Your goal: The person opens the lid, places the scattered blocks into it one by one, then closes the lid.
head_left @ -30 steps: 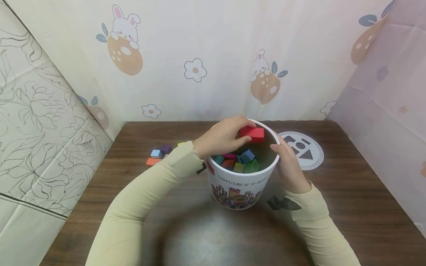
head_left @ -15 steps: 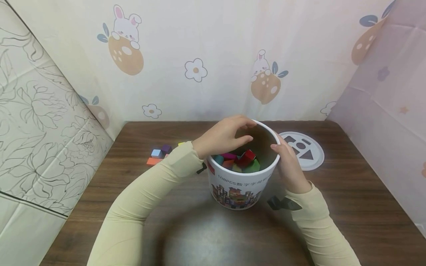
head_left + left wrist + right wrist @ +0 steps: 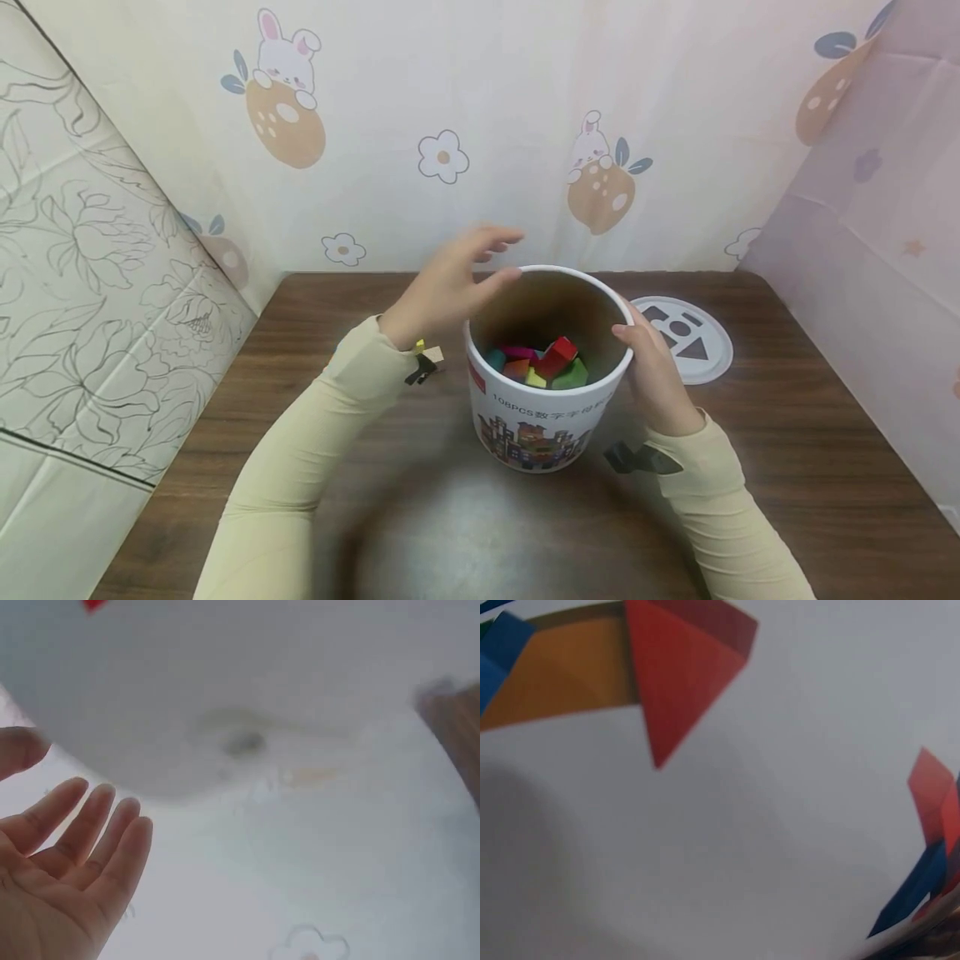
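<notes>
A white printed bucket [image 3: 536,425] stands upright on the table, its mouth tilted toward my view. Inside lie several coloured blocks, with a red block [image 3: 557,358] on top of a green block [image 3: 572,375]. My right hand [image 3: 656,367] grips the bucket's rim and side, thumb over the edge. My left hand [image 3: 453,279] is raised at the bucket's left rim, fingers spread and holding nothing. The left wrist view shows the same left hand [image 3: 71,862] with relaxed fingers beside the white bucket wall [image 3: 225,690]. Only the bucket's printed side [image 3: 705,825] shows in the right wrist view.
A white lid [image 3: 705,342] with shaped holes lies on the table to the right of the bucket. Left of the bucket, a pale wooden block [image 3: 433,355] and a yellow one sit partly hidden by the left wrist. A patterned curtain [image 3: 517,192] hangs behind the table.
My left hand let go of a red block, which dropped into the bucket onto the other blocks. That hand then moved left and out over the rim. The right hand keeps its hold.
</notes>
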A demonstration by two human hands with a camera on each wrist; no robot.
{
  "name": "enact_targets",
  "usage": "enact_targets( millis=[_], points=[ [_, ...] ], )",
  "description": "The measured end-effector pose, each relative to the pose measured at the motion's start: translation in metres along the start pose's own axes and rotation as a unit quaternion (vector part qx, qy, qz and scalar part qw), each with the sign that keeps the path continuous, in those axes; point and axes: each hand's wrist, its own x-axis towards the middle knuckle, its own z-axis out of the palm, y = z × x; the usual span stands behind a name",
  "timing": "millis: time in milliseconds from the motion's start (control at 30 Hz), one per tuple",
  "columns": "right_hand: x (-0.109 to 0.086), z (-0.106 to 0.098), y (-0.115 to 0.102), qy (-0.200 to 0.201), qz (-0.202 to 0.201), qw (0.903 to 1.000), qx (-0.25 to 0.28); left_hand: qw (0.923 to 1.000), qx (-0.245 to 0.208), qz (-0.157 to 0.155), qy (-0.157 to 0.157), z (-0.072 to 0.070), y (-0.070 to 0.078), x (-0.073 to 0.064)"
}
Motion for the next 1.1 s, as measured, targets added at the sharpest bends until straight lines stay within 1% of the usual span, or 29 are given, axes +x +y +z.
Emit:
enact_targets(
  millis=[100,200,267,333,433,567,667,767,833,933,1033,1100],
  points=[
    [0.001,0.0,0.0,-0.001,0.001,1.0,0.001,0.9994,0.003,-0.018,0.031,-0.007,-0.013,-0.01],
    [0.001,-0.001,-0.001,-0.001,0.003,1.0,0.005,0.9981,0.001,-0.036,0.05,-0.008,-0.03,-0.02],
    [0.001,-0.002,-0.001,-0.003,0.003,0.9999,0.01,0.9975,0.001,-0.046,0.054,-0.007,-0.043,-0.026],
    [0.001,-0.001,-0.001,-0.003,0.003,0.9999,0.012,0.9969,0.013,-0.059,0.051,-0.004,-0.056,-0.034],
    [0.001,0.0,-0.002,-0.002,0.003,0.9999,0.017,0.9953,0.036,-0.081,0.038,0.002,-0.075,-0.045],
    [0.001,0.001,-0.001,-0.003,0.003,0.9998,0.018,0.9907,0.071,-0.116,0.007,0.015,-0.1,-0.058],
    [0.0,0.001,-0.001,-0.004,0.003,0.9999,0.013,0.9837,0.098,-0.149,-0.026,0.026,-0.115,-0.067],
    [0.0,0.001,-0.001,-0.005,0.003,1.0,0.004,0.9755,0.129,-0.17,-0.054,0.036,-0.128,-0.073],
    [0.0,0.0,-0.001,-0.005,0.003,1.0,-0.001,0.9714,0.144,-0.178,-0.065,0.041,-0.135,-0.075],
    [0.0,0.0,-0.001,-0.006,0.002,1.0,-0.003,0.9679,0.154,-0.184,-0.076,0.047,-0.141,-0.077],
    [0.0,0.0,-0.002,-0.007,0.002,1.0,0.003,0.9651,0.167,-0.183,-0.087,0.051,-0.145,-0.078],
    [0.0,0.0,-0.002,-0.008,0.003,0.9999,0.008,0.9636,0.182,-0.172,-0.094,0.054,-0.147,-0.079]
  ],
)
